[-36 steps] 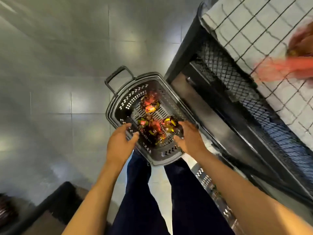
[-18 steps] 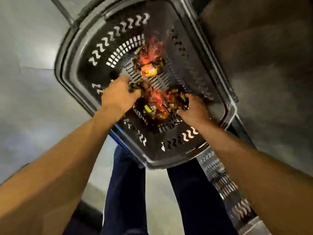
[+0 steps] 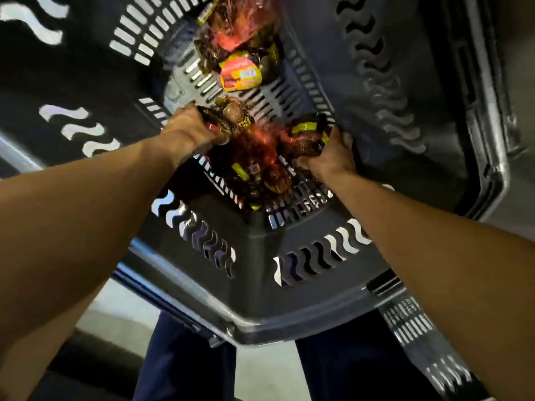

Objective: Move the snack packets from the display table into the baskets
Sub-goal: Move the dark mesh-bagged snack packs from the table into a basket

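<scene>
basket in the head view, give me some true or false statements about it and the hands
The left hand and the right hand both reach down inside the basket. True.
The basket holds nothing. False: snack packets lie heaped on its slotted floor.
A yellow and red packet lies beyond both hands, touched by neither. True.
The basket is bright red. False: it is dark grey, with wavy slots in its walls.

basket: fills centre and upper frame
snack packets: in basket, on its floor, centre-top
left hand: on pile's left edge
right hand: on pile's right edge
</scene>
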